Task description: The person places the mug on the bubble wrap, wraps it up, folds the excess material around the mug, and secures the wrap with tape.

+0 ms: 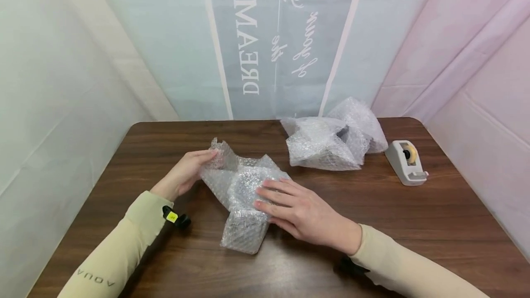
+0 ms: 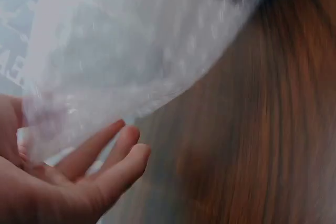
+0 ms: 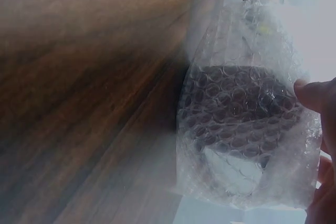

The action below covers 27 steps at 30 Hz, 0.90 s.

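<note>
A bundle of clear bubble wrap (image 1: 246, 231) lies at the middle of the brown table. Its wrapped body points toward the front, and loose flaps spread to the back and left. My left hand (image 1: 184, 174) pinches the left flap near its corner; in the left wrist view the sheet (image 2: 136, 45) hangs between thumb and fingers and rises off the table. With fingers nearly straight, my right hand (image 1: 304, 208) presses on the top and right side of the bundle. Through the layers in the right wrist view, the wrap (image 3: 236, 98) shows a dark band; I cannot tell what is inside.
A second crumpled heap of bubble wrap (image 1: 325, 144) lies at the back, right of centre. Beside it, near the right edge, stands a white tape dispenser (image 1: 407, 162) with a yellowish roll. Fabric walls (image 1: 165, 36) rise at the back and sides of the table (image 1: 414, 224).
</note>
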Each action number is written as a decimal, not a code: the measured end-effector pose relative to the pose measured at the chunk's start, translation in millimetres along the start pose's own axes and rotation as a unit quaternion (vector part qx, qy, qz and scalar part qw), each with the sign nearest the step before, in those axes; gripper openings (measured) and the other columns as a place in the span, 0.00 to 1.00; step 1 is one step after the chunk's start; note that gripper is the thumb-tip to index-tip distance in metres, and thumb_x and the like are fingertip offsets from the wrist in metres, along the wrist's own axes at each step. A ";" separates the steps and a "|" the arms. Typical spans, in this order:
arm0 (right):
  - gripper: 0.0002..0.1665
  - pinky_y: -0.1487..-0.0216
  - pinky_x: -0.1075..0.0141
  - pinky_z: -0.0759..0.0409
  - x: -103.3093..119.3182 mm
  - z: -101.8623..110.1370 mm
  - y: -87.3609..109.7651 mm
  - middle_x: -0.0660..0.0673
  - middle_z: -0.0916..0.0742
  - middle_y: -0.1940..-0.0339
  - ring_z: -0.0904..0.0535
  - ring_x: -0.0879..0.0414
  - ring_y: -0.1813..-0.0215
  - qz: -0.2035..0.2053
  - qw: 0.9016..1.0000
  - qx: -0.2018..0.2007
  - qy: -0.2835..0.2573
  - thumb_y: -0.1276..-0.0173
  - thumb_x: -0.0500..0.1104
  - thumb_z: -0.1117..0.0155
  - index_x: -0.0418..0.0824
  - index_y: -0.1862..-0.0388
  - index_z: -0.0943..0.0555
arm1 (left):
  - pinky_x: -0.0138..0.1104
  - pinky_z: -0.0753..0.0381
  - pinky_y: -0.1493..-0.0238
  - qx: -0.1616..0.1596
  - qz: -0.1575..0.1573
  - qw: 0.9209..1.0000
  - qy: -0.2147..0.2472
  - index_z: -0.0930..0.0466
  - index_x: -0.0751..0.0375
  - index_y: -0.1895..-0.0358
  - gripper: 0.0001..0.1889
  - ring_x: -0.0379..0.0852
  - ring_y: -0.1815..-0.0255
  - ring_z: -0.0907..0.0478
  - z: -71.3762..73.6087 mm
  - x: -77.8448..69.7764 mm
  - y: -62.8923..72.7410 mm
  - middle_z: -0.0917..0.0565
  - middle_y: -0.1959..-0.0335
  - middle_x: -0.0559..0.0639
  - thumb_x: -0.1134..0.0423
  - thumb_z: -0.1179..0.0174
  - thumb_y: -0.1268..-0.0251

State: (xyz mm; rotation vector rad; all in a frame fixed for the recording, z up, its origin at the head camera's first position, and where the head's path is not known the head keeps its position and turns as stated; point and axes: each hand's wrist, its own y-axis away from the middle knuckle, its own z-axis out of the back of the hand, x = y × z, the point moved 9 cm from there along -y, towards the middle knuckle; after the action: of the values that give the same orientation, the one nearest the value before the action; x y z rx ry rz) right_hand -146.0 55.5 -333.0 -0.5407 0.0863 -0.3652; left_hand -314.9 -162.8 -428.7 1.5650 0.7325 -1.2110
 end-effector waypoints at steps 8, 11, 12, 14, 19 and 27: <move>0.25 0.28 0.51 0.35 -4.5 0.1 -2.0 0.43 0.21 0.33 0.31 0.46 0.28 0.015 0.999 0.009 -0.036 0.29 0.44 0.35 0.42 0.34 0.22 | 0.40 0.27 0.38 0.054 -0.117 0.991 0.020 0.26 0.66 0.33 0.25 0.46 0.40 0.21 -34.0 -39.3 38.3 0.17 0.41 0.52 0.52 0.48 0.22; 0.24 0.28 0.49 0.36 -7.0 -0.1 -3.5 0.44 0.20 0.34 0.31 0.48 0.28 0.017 0.998 0.014 -0.055 0.29 0.43 0.35 0.43 0.35 0.21 | 0.41 0.26 0.38 0.050 -0.164 0.985 -0.003 0.23 0.69 0.37 0.21 0.48 0.38 0.22 -47.6 -51.2 52.7 0.18 0.42 0.55 0.56 0.47 0.22; 0.23 0.28 0.49 0.36 -7.7 -0.2 -4.2 0.45 0.20 0.34 0.30 0.48 0.29 0.018 0.998 0.015 -0.060 0.29 0.43 0.35 0.44 0.35 0.20 | 0.40 0.26 0.38 0.041 -0.176 0.983 -0.015 0.22 0.69 0.38 0.20 0.47 0.38 0.23 -51.1 -53.9 57.2 0.17 0.42 0.54 0.58 0.46 0.23; 0.22 0.29 0.47 0.36 -9.3 -0.2 -5.4 0.45 0.19 0.35 0.30 0.49 0.29 0.021 0.997 0.018 -0.069 0.29 0.43 0.35 0.44 0.37 0.19 | 0.37 0.26 0.37 0.029 -0.203 0.978 -0.043 0.20 0.68 0.40 0.18 0.45 0.36 0.24 -59.7 -59.3 64.9 0.17 0.42 0.52 0.60 0.44 0.24; 0.20 0.28 0.48 0.37 -12.9 -1.5 -7.2 0.46 0.20 0.35 0.30 0.50 0.29 0.021 0.995 0.031 -0.088 0.28 0.43 0.36 0.44 0.38 0.19 | 0.38 0.28 0.35 0.032 -0.328 0.921 -0.207 0.18 0.61 0.40 0.16 0.44 0.34 0.26 -89.6 -74.3 87.6 0.20 0.38 0.46 0.64 0.42 0.26; 0.21 0.27 0.51 0.37 -17.3 -2.7 -3.5 0.47 0.19 0.35 0.30 0.50 0.29 0.013 0.995 0.034 -0.092 0.28 0.42 0.36 0.45 0.37 0.19 | 0.44 0.33 0.31 0.040 -0.457 0.764 -0.453 0.23 0.59 0.34 0.20 0.50 0.27 0.35 -124.4 -68.1 114.2 0.26 0.32 0.46 0.61 0.44 0.25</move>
State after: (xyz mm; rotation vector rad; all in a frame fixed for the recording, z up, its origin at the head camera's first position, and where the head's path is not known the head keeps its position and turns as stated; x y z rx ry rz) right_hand -163.7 57.7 -333.7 -0.5038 -0.0960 -0.2903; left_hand -192.8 -76.9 -324.4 0.4029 0.7644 -2.4687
